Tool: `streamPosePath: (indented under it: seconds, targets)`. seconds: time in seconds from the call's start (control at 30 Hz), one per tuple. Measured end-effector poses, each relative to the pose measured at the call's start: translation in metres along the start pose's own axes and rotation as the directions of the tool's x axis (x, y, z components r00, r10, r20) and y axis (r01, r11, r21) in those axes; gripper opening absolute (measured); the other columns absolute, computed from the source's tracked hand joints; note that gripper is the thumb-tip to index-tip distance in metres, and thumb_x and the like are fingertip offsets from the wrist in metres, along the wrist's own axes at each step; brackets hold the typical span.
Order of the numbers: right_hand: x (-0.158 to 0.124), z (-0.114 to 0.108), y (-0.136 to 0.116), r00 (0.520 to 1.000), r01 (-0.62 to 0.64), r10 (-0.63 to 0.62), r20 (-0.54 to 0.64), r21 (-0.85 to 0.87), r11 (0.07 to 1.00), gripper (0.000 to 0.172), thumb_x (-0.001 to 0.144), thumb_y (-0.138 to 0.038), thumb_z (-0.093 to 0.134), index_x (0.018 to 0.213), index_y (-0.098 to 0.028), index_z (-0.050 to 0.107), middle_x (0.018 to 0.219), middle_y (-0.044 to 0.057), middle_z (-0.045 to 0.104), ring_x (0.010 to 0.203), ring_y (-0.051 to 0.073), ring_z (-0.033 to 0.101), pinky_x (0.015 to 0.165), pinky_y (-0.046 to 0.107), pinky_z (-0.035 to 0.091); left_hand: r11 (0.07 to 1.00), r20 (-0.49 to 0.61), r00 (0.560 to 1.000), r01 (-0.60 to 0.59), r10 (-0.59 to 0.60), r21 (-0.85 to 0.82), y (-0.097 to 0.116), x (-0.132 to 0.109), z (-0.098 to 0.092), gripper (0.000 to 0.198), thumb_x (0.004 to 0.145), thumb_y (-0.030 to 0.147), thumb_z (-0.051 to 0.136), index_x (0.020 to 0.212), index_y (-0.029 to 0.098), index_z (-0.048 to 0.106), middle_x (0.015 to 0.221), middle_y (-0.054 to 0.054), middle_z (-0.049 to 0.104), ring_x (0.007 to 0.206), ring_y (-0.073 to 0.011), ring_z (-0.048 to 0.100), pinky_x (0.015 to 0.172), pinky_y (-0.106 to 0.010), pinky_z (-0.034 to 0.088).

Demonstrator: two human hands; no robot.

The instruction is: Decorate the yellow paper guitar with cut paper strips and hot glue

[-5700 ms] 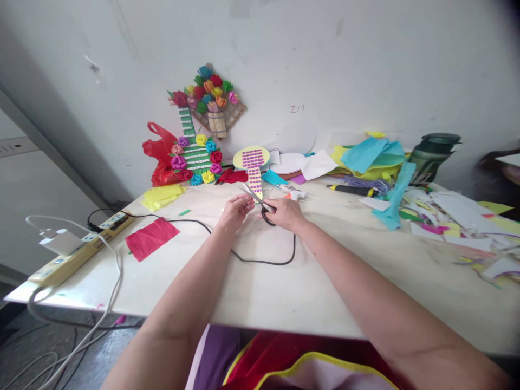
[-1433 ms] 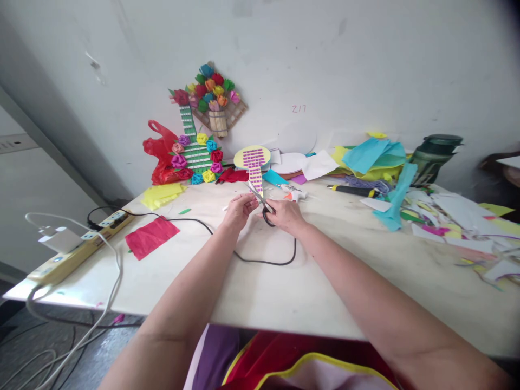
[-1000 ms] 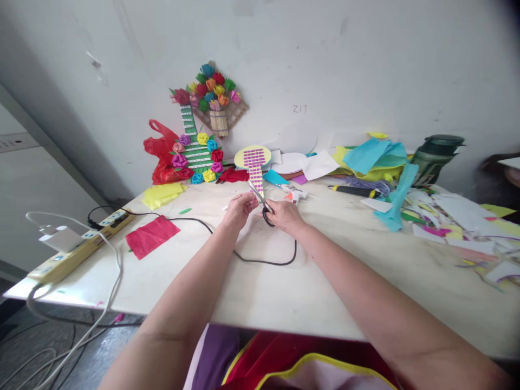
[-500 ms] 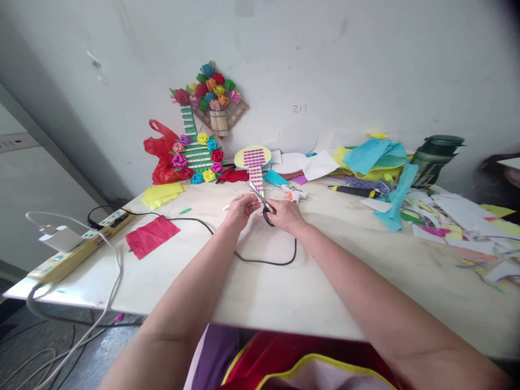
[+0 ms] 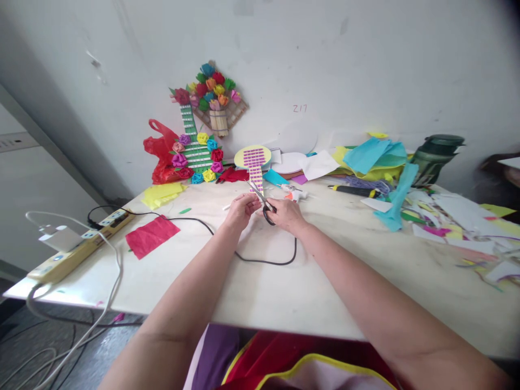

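My right hand (image 5: pixel 287 215) is closed around the black handles of a pair of scissors (image 5: pixel 267 214). Their metal blades point up and to the left, toward my left hand (image 5: pixel 242 212). That hand is closed, its fingertips pinched together beside the blades; what they hold, if anything, is too small to make out. Just beyond both hands lies a pale yellow paper craft (image 5: pixel 260 156), with an oval top, a narrow stem and rows of purple strips. A white glue gun (image 5: pixel 298 195) with an orange part rests behind my right hand.
Left are a power strip (image 5: pixel 60 265), red crepe paper (image 5: pixel 152 236) and yellow crepe paper (image 5: pixel 163 195). A black cord (image 5: pixel 266 263) loops below my hands. A flower-trimmed guitar-shaped craft (image 5: pixel 199 157) stands behind. Right are a utility knife (image 5: pixel 353 191), paper scraps (image 5: pixel 463 216) and a dark green bottle (image 5: pixel 434 160).
Almost nothing differs. Both hands and the scissors stay in nearly the same place, with only a very slight shift of the fingers.
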State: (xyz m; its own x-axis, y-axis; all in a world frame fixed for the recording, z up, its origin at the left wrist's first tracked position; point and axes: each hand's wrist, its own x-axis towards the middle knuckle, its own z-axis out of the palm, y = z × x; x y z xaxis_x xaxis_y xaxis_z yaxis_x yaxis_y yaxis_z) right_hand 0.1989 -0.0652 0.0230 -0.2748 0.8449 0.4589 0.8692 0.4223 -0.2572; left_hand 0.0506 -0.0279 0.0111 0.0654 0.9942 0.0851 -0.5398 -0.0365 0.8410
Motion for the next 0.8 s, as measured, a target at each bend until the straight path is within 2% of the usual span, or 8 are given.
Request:
streamPosePath:
  seconds: [0.27,0.8]
  targets:
    - [0.0004,-0.0020,-0.0001,1.000,-0.006,0.006,-0.004,-0.060,0.998,0.029,0.078,-0.044,0.046,0.091,-0.024,0.063,0.080,0.003,0.068,0.075,0.017,0.060,0.058,0.025,0.030,0.998,0.003,0.999,-0.033,0.033,0.051,0.0032,-0.0034,0.0032,0.016,0.055,0.015,0.068,0.067,0.011,0.059,0.058,-0.002,0.061,0.053,-0.0109,0.059,0.059,-0.024,0.049]
    - [0.0029,0.0004,0.0028,1.000,0.006,-0.007,-0.019,-0.056,0.998,0.031,0.079,-0.046,0.046,0.090,-0.025,0.065,0.076,0.003,0.069,0.075,0.018,0.061,0.057,0.025,0.030,0.996,-0.010,0.998,-0.057,0.058,0.066,0.0029,-0.0046,0.0041,0.015,0.055,0.015,0.068,0.064,0.011,0.057,0.058,-0.001,0.060,0.053,-0.0095,0.057,0.061,-0.026,0.050]
